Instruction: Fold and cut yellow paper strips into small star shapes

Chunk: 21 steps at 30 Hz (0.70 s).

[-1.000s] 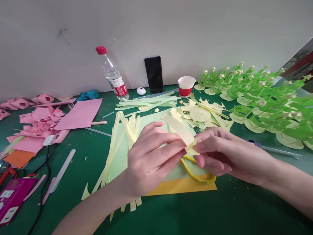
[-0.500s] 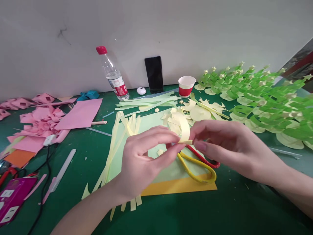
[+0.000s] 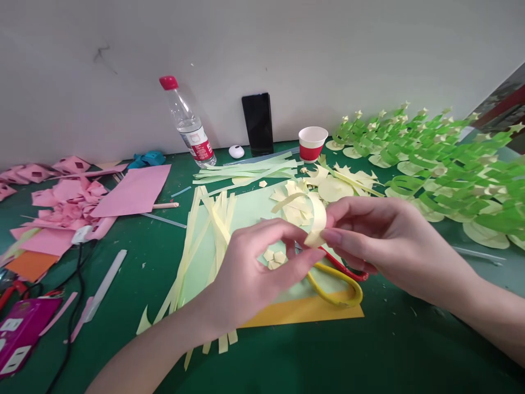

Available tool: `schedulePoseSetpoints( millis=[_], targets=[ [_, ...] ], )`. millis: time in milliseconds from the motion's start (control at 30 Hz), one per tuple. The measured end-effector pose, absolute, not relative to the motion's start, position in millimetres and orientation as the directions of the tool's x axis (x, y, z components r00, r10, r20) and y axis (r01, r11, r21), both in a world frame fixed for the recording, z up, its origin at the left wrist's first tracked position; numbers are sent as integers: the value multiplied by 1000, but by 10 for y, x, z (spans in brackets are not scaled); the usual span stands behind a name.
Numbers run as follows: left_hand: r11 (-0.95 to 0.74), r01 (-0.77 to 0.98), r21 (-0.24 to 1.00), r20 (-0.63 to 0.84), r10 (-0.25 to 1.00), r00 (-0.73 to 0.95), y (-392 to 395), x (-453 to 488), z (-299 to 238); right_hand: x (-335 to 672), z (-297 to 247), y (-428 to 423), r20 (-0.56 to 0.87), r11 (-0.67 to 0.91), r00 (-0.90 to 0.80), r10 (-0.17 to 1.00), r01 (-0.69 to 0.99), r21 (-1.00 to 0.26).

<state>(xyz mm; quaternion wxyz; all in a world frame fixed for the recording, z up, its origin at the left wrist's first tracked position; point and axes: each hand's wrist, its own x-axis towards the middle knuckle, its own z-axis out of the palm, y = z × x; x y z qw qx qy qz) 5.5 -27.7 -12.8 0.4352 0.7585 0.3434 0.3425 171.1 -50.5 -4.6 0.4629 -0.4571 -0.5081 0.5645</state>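
Observation:
Both my hands meet above the middle of the table, pinching one pale yellow paper strip [image 3: 318,216] that curls up and back in a loop. My left hand [image 3: 254,268] grips its lower end between thumb and forefinger. My right hand [image 3: 377,241] pinches the same end from the right, fingers closed. Under the hands lie scissors with yellow and red handles [image 3: 338,284] on a light green sheet [image 3: 246,213] over an orange sheet [image 3: 303,312]. Small yellow scraps [image 3: 275,257] rest on the green sheet below my left fingers.
Long yellow strips [image 3: 213,219] fan out left of the hands. Pink paper pieces [image 3: 69,197] and a pink sheet [image 3: 135,189] lie at left. A water bottle [image 3: 186,123], dark phone [image 3: 257,123] and paper cup [image 3: 312,144] stand by the wall. Green paper spirals [image 3: 447,169] crowd the right.
The strip has curled from lying straight into a loop as both hands worked its end. The hands rose slightly, uncovering the scissors' red handle and small scraps on the green sheet.

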Motion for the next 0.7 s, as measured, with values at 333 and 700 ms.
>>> schedulePoseSetpoints(
  millis=[333,700],
  targets=[
    [-546,185,817,279,655,702,-288,34,-210,1702,-96,-526,-181,-228,-268,946,-154,-961],
    [-574,164,802,298,623,723,-272,14,-235,1693,-128,-523,-215,-274,-300,929,-169,-947]
  ],
)
